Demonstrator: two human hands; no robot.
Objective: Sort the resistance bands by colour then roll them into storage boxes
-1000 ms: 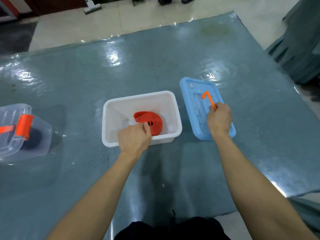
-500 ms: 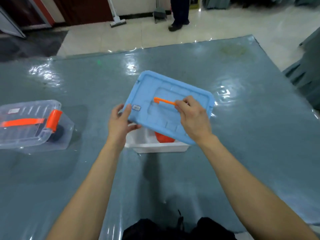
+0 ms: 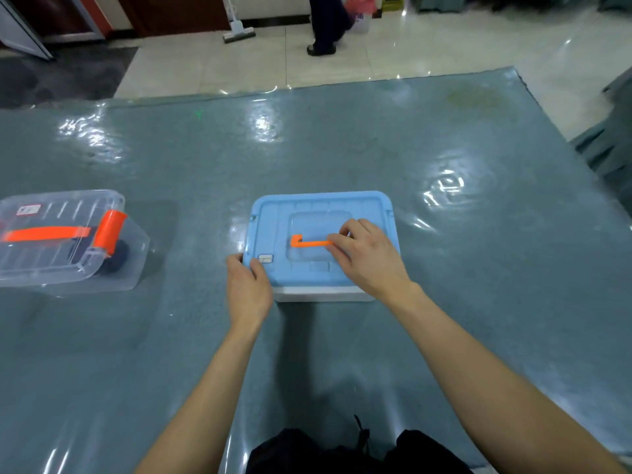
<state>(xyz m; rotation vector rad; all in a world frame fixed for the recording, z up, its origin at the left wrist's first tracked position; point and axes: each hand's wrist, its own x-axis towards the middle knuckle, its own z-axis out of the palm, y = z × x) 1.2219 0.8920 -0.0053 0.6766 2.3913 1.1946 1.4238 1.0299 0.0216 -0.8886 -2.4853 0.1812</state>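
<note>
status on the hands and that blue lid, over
Left hand grips corner of light blue plastic lid. Right hand pinches its orange handle. Lid sits on white plastic box. Clear plastic box apart, far left.

No legible text anywhere. White sticker (image 3: 265,258) on the blue lid (image 3: 321,206), at the lid's 8 o'clock corner: print too small. Red-and-white label (image 3: 28,210) on the clear box lid (image 3: 68,203), frame 9 o'clock: blurred. Pink bag (image 3: 359,8) on the floor, 12 o'clock: dark marks (maybe characters, unreadable).
</note>
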